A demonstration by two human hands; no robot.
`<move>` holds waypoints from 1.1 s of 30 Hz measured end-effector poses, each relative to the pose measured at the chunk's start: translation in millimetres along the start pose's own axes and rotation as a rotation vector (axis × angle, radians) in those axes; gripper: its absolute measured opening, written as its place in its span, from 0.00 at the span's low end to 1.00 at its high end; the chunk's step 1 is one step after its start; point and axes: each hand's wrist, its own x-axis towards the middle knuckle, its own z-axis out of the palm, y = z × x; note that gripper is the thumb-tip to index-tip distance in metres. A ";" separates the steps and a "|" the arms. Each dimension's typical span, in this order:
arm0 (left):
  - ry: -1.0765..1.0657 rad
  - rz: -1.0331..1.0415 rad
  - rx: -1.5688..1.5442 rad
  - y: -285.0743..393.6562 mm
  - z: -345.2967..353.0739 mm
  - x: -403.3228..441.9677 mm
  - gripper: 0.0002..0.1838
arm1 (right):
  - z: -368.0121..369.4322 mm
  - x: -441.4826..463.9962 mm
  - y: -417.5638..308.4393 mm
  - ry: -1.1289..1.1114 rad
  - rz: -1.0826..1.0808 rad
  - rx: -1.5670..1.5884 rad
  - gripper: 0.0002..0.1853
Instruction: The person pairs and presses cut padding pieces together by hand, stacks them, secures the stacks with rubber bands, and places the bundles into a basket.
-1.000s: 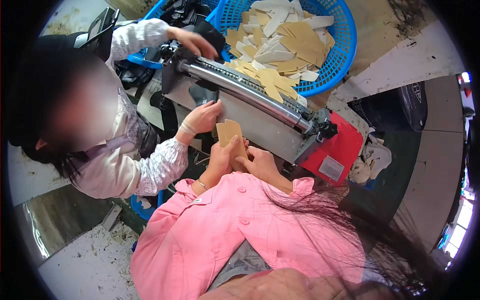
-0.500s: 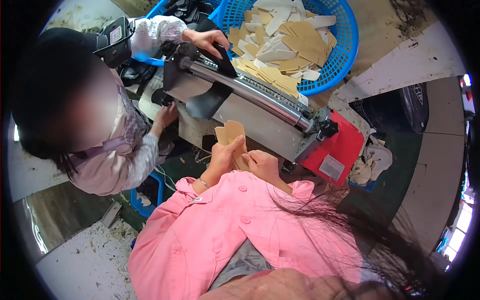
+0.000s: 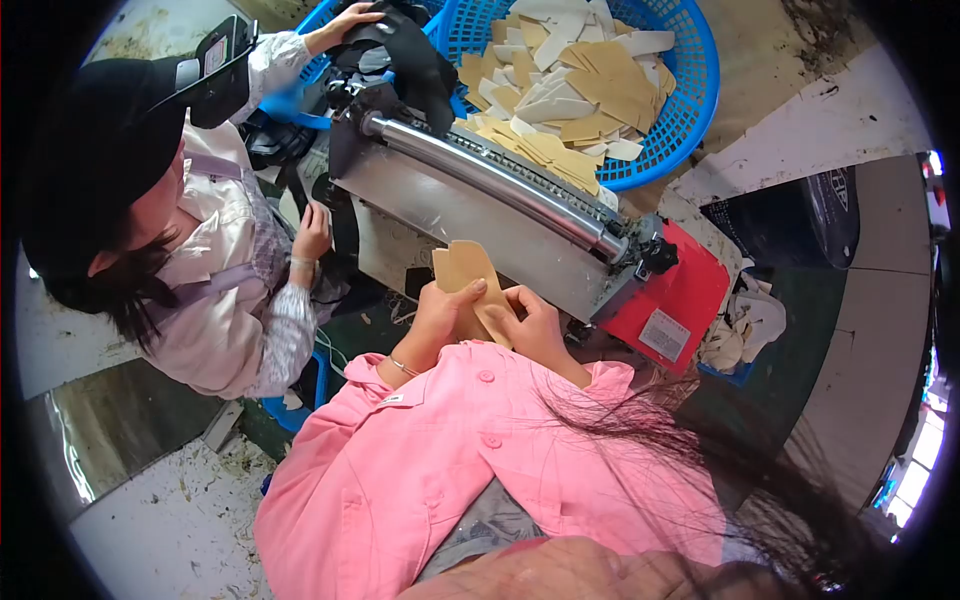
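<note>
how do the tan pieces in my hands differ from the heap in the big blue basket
The held pieces look tan; the heap mixes tan and white. The held pieces form a small, fairly neat stack; the heap is far bigger and jumbled. Both consist of flat, cut-out pieces.

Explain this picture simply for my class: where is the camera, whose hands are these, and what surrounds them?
The camera sits on the wearer's head, looking down over a pink shirt. No robot here: the wearer's own bare left hand and right hand hold flat tan pieces. Just beyond stands a machine with a long metal roller. Behind it, a blue basket holds tan and white pieces. Another person handles dark pieces.
</note>
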 end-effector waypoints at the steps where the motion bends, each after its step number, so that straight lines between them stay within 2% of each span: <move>1: 0.005 0.000 0.019 0.4 0.2 -1.3 0.18 | 1.5 -0.9 -1.6 0.006 -0.032 -0.024 0.10; 4: -0.007 -0.005 0.058 -0.4 1.3 2.3 0.19 | 2.4 4.1 4.0 -0.034 0.052 0.028 0.12; 7: 0.011 -0.044 -0.084 3.6 7.6 -1.8 0.17 | 3.2 9.4 10.2 -0.122 0.116 0.006 0.15; 10: 0.085 -0.125 0.164 5.7 5.6 3.5 0.17 | 5.2 10.5 -2.0 -0.073 0.068 0.016 0.15; 13: 0.101 0.031 0.085 6.6 0.1 -3.4 0.16 | -10.6 16.0 16.7 -0.073 0.095 -0.182 0.16; 14: 0.152 0.041 0.133 12.7 -5.3 -11.1 0.15 | -15.6 18.6 22.5 0.021 0.146 -0.125 0.16; 17: 0.112 0.215 -0.086 24.9 -11.4 -32.6 0.15 | -36.2 28.9 14.4 0.087 0.026 -0.246 0.15; 18: 0.081 0.202 -0.042 22.8 -13.2 -35.1 0.14 | -36.1 36.4 10.4 -0.040 0.096 -0.346 0.16; 21: 0.001 0.168 0.026 15.5 -15.5 -27.1 0.14 | -17.1 77.2 6.6 -0.116 0.205 -0.261 0.18; 24: 0.001 0.091 -0.020 16.7 -16.4 -18.3 0.15 | -9.7 87.6 5.7 0.152 0.332 0.166 0.17; 27: 0.030 0.088 0.086 19.0 -20.1 -17.8 0.17 | -16.8 38.1 4.9 -0.098 0.010 -0.239 0.17; 30: 0.092 0.034 -0.014 19.4 -13.4 -15.4 0.19 | -16.8 16.2 -10.7 -0.274 0.075 -0.184 0.16; 33: -0.019 0.011 -0.378 11.5 -15.0 -11.7 0.20 | -20.8 33.2 -10.4 -0.073 0.156 -0.195 0.16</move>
